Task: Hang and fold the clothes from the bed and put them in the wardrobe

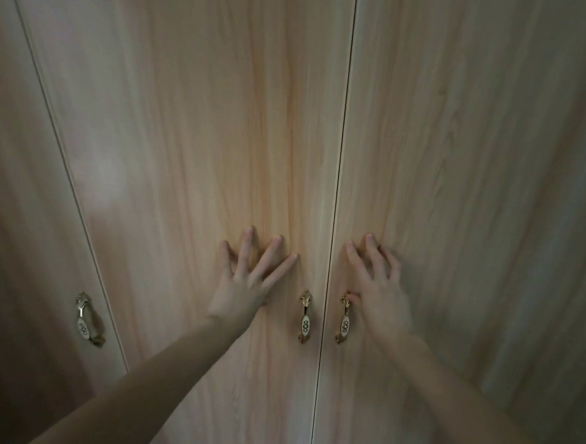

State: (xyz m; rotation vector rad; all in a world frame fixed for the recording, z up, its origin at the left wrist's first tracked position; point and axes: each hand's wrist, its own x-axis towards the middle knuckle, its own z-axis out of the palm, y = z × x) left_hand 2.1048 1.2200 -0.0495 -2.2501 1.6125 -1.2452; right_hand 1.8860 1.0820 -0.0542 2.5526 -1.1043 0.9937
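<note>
Wardrobe (195, 119) fills my whole view, its pale wood-grain doors shut, the seam between the two middle doors running down just between my hands. No clothes or bed show from here. The left door (170, 180) lies under my left hand (243, 287), which is spread flat against the wood, fingers splayed, gripping nothing. The right door (460, 163) takes my right hand (379, 295) the same way: palm toward the panel, fingers fanned out and pressing, nothing held. A third door (16, 239) stands further out beyond my left forearm. Just inside my left hand, near the seam, I see a small gold handle (305, 320); its twin (344, 319) sits right beside my right thumb, which seems to touch its top. Another handle (86, 319) hangs well out past my left wrist.
</note>
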